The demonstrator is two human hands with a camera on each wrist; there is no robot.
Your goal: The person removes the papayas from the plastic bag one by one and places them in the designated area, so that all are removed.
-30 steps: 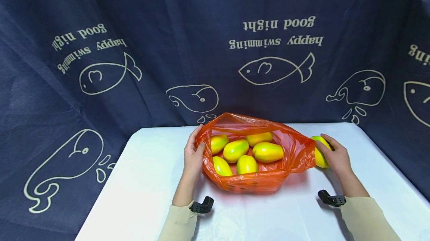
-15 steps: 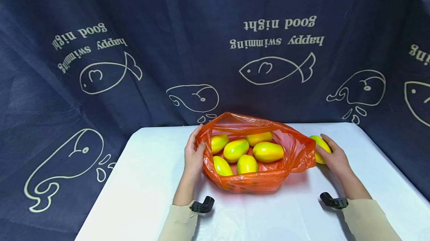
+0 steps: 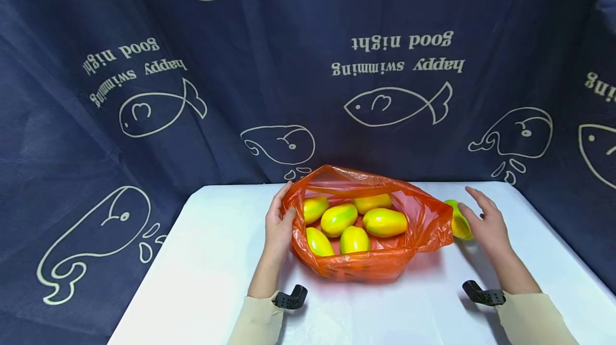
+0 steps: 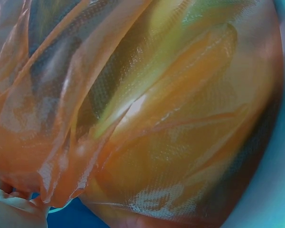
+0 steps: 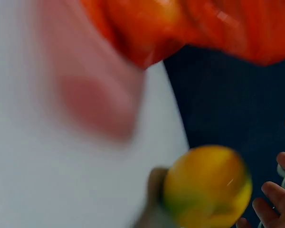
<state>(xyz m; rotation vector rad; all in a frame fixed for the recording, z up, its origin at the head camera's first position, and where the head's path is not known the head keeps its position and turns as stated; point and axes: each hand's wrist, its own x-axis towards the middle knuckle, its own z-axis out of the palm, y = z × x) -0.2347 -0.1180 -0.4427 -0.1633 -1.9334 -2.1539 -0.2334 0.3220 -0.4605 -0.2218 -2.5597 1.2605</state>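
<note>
An orange-red plastic bag [image 3: 368,270] lies on its side, its mouth facing me. Several yellow-green mangoes [image 3: 385,222] are inside. At the bag's left edge my left hand [image 3: 279,227] pinches the film, thumb at the rim and fingers on the outer side. In the left wrist view the bag film [image 4: 161,123] fills most of the picture. One more mango [image 3: 461,222] sits outside the bag at its right edge. My right hand [image 3: 487,224] is beside it, fingers spread. In the right wrist view the fingers [image 5: 275,192] stand apart from this mango [image 5: 206,190].
The white table [image 3: 207,270] extends left, right and in front of the bag. A dark blue curtain [image 3: 308,67] with printed fish and whales hangs right behind it. Black wrist cameras [image 3: 291,297] sit on both wrists.
My right hand has opened its fingers and drawn off the outer mango, which it gripped before. The mango has shifted slightly. My left hand stays on the bag.
</note>
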